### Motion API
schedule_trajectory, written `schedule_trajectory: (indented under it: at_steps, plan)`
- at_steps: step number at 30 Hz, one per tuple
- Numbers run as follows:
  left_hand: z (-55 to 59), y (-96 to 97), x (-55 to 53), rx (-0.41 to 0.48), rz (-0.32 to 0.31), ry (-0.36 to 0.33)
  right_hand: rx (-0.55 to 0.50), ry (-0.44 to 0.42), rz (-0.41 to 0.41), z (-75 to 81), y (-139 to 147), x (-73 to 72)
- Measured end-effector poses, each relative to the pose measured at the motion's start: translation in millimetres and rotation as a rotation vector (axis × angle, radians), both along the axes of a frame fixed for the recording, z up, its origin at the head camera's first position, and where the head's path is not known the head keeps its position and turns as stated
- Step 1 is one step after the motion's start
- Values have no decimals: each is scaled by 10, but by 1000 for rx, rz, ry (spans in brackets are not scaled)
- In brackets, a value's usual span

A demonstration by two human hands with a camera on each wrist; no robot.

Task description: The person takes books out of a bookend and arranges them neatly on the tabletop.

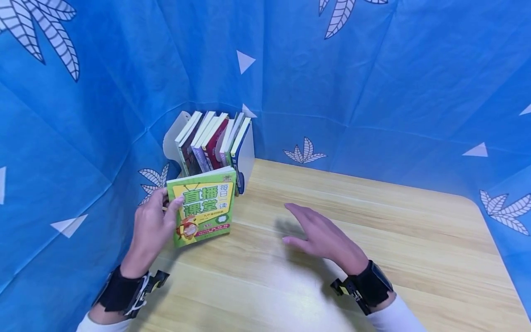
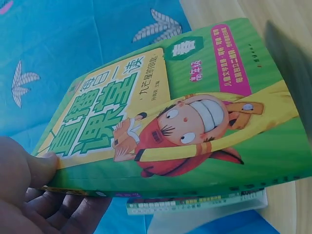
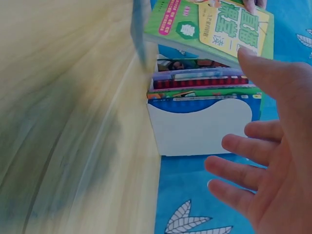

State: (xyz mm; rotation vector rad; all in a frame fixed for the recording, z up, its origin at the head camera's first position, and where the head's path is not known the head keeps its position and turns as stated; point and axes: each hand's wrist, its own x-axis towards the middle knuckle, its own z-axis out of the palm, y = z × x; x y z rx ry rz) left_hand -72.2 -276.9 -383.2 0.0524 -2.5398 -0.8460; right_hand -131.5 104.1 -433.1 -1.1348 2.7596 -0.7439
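Observation:
My left hand [image 1: 154, 225] grips a green paperback book [image 1: 203, 207] by its left edge, thumb on the front cover and fingers behind. The book is held upright in front of the row of books, its yellow and green cover facing me. In the left wrist view the cover of the book [image 2: 195, 122] shows a cartoon child in a red hood. My right hand [image 1: 325, 235] hovers over the table to the right, fingers extended, holding nothing. The right wrist view shows the right hand [image 3: 273, 161] with its fingers spread, the book beyond it.
Several books [image 1: 213, 138] stand leaning in a white book holder [image 1: 247, 154] in the back left corner. The wooden table [image 1: 373, 207] extends to the right. A blue cloth [image 1: 352, 83] with leaf and triangle prints hangs behind and along the left side.

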Motion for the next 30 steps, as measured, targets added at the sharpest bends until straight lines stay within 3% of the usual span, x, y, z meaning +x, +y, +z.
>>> schedule_trajectory:
  at_steps: [7, 19, 30]
  plan:
    - [-20, 99, -3, 17, -70, 22, -7, -103, -46, -15, -129, -82]
    - [-16, 284, -30, 81, -140, -138, -132, -224, -64, -20, -334, -182]
    - [-43, 416, -45, 142, -214, -210, -268, -303, -11, -30, -495, -256]
